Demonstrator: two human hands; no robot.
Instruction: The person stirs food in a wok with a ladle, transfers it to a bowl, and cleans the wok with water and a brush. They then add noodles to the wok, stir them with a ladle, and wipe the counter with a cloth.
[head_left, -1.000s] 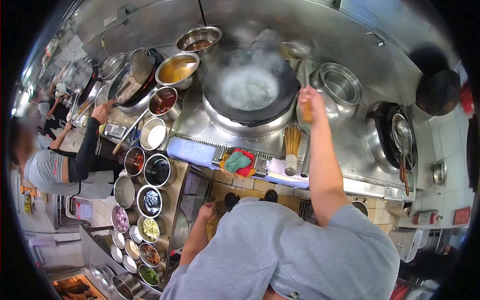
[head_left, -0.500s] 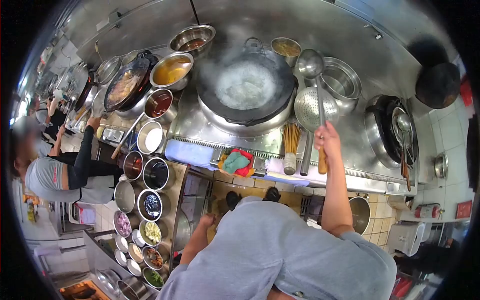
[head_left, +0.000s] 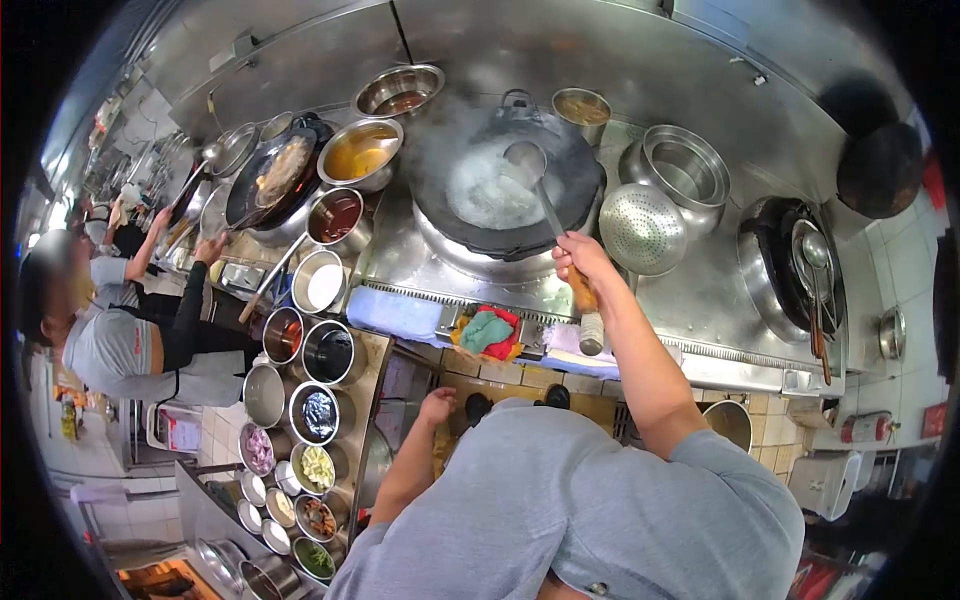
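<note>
My right hand [head_left: 584,260] is wrapped around the handle of a ladle [head_left: 551,212], near its wooden end. The ladle's bowl is over the steaming, foamy liquid [head_left: 488,200] in a big black wok [head_left: 573,192]; whether it touches the liquid I cannot tell. A perforated strainer [head_left: 643,228] lies on the stove right of that hand. Under my forearm a bamboo wok brush [head_left: 591,335] is mostly hidden. My left hand [head_left: 437,405] hangs low by the counter edge, fingers curled closed, with nothing visible in it.
Left of the wok stand metal bowls of yellow liquid [head_left: 360,153] and red sauce [head_left: 336,217]. Several ingredient pots [head_left: 315,408] line the side counter. Folded cloths [head_left: 487,332] lie along the stove's front edge. At left, a co-worker [head_left: 125,350] handles another wok [head_left: 283,180].
My right hand has moved left and swung the ladle from above the strainer to over the wok. My left hand has risen slightly. The view has shifted a little.
</note>
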